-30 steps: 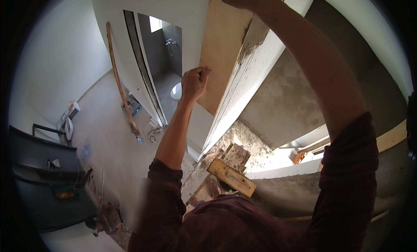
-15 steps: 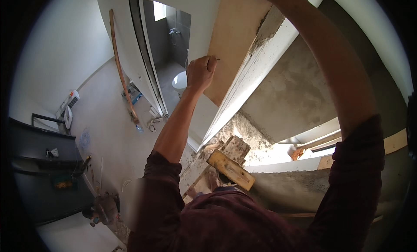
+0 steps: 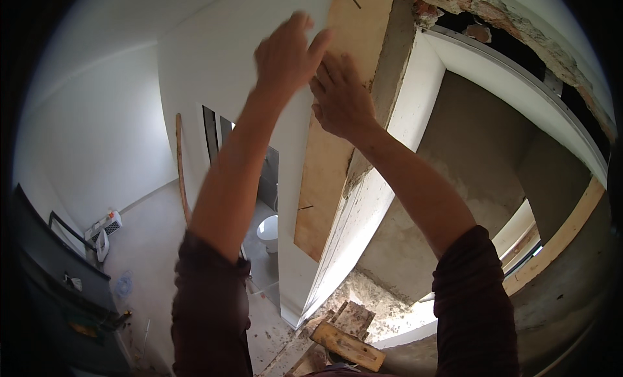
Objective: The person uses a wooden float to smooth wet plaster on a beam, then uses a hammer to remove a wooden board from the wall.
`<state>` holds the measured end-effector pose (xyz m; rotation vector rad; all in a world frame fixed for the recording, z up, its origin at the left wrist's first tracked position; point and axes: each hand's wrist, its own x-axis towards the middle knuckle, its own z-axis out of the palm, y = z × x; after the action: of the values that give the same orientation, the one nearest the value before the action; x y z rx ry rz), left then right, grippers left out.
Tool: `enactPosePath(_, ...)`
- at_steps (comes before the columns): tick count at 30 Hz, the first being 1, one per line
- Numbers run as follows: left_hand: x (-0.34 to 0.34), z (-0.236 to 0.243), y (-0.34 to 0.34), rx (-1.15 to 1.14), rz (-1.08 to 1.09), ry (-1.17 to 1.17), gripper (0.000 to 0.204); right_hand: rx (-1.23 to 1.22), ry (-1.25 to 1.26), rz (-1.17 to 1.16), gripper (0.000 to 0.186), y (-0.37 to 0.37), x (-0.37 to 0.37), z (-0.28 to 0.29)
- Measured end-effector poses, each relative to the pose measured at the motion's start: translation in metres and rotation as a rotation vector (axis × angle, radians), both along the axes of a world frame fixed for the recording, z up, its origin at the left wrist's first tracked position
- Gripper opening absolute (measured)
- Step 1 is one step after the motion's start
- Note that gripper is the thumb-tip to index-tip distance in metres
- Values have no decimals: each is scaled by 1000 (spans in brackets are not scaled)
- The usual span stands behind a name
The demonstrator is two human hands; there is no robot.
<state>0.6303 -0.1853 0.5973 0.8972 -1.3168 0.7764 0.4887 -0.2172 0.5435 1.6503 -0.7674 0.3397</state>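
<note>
Near the top middle of the frame, our right hand (image 3: 342,98) lies flat on the board (image 3: 331,150), fingers spread, holding nothing. Our left hand (image 3: 287,52) is blurry — open, just beside it. The board stands against the wall (image 3: 182,78). We are pressing it in place; next it likely needs steady pushing.
</note>
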Motion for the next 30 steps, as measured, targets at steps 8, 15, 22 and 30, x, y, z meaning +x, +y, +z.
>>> enactPosePath(8, -31, 84, -13, 196, -10, -241, 32, 45, 9, -8, 53, 2, -11, 0)
enactPosePath(15, -40, 100, -5, 71, 372, -501, 16, 10, 21, -25, 52, 2, -10, 3)
enactPosePath(22, -45, 99, 6, 201, 482, -593, 18, 35, 33, -31, 54, 1, -12, 0)
enactPosePath(30, -45, 104, 1, 146, 530, -530, 18, 24, 29, -40, 54, 6, -10, 7)
